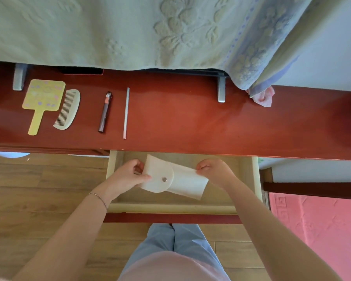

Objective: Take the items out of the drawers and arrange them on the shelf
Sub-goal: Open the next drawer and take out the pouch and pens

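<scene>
A red-brown shelf (190, 118) runs below a draped towel. Over the open drawer (170, 207), the left hand (128, 175) and right hand (215, 171) pinch opposite ends of a white snap pouch (176, 181), probably to keep it flat. The drawer otherwise looks empty. Far left, mirror (43, 98), comb (68, 109), brown pen (105, 112) and thin stick (126, 113) lie in a row.

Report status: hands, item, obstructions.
Left hand and right hand both gripping white pouch over open drawer. Mirror, comb, pen, stick already on shelf. Shelf space right of stick free.
</scene>
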Demonstrator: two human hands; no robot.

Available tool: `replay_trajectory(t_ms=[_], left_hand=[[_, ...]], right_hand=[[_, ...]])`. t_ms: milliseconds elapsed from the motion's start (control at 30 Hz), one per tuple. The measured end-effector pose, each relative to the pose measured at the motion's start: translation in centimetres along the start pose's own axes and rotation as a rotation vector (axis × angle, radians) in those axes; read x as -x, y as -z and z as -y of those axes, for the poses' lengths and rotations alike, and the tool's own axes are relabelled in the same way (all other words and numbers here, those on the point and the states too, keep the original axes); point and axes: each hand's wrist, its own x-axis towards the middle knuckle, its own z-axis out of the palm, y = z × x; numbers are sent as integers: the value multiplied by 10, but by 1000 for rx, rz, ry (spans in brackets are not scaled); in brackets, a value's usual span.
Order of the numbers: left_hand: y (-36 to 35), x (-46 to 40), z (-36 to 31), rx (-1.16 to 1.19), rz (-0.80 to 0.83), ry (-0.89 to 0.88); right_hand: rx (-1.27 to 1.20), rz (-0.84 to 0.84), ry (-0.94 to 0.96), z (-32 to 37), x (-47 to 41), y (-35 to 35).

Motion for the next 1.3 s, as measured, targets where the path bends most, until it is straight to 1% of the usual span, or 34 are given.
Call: replay_trajectory(t_ms=[67,133,200,267,400,467,533,600,667,733,800,900,967,1100,1200,1300], left_hand=[[2,6,-3,10,111,9],[1,11,-7,46,177,-16],[2,14,-14,69,177,-58],[6,18,-24,107,141,-106],[22,28,-58,201,20,-284],[31,28,-81,253,-96,-350],[38,22,-105,388,-228,-393],[42,7,-127,538,-347,-370],[47,-17,-143,670,-420,-304],[53,-43,-153,699,-463,-274],[57,-65,-158,616,-485,-249],[54,-83,-159,407,-491,-219],[48,-89,-159,274,-476,-234],[40,-95,-158,53,-468,-266],[37,-95,-158,-74,-481,-333],[36,-97,-154,-166,-504,-379]], right_hand=[[27,14,41,-1,11,5],[50,-4,76,0,21,12],[42,-38,101,5,30,22],[11,-75,131,10,38,35],[-129,-186,142,24,46,59],[-261,-205,130,32,45,66],[-421,-187,105,42,41,67],[-551,-173,73,52,31,60],[-708,-178,35,63,17,47],[-826,-198,3,72,3,32],[-895,-222,-25,79,-4,18],[-975,-250,-70,88,-8,3],[-969,-276,-89,91,-11,-3],[-779,-341,-131,92,-23,-9],[-589,-383,-101,94,-28,-8],[-433,-387,-59,96,-31,-5]])
